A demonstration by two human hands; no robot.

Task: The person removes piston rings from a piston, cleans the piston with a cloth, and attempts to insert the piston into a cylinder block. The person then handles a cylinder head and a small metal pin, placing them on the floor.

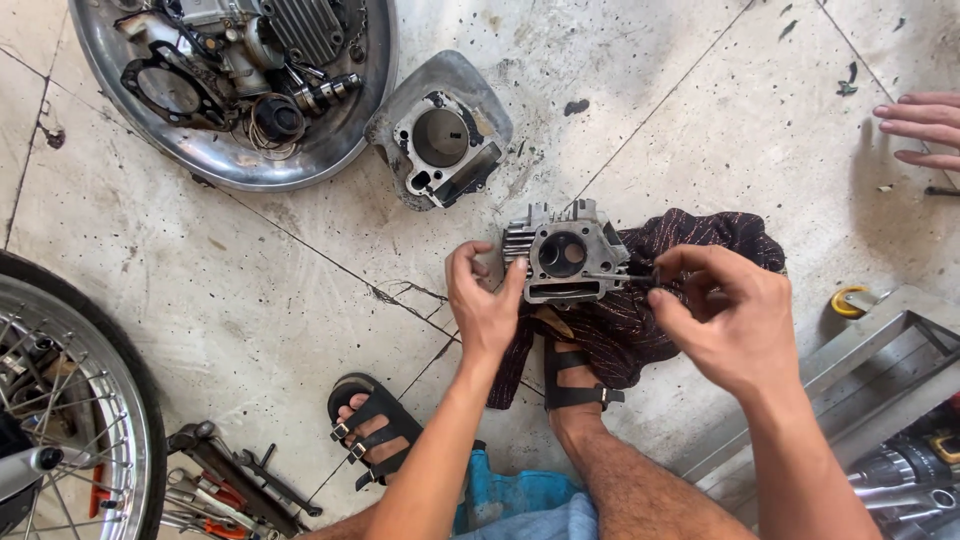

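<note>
A cracked concrete floor [700,110] holds one round metal tray [110,130] of engine parts, one cylinder block [440,135] and one wheel [70,400]. One cylinder head [566,255] sits on a dark rag [640,320] over the person's foot. The left hand [485,305] grips its side. The right hand [725,315] pinches one thin tool [620,277] against it. Another person's hand [925,125] rests open at the right edge.

Cylinder head [566,255], frame centre: cast metal, matt grey, finned. Cloth [690,250] beneath it: dark woven fabric, faintly patterned. Basin [215,160], upper left: polished metal, glossy, dented. Floor [700,110]: rough concrete, stained, cracked. Wheel rim [120,400], lower left: bright chromed metal.
</note>
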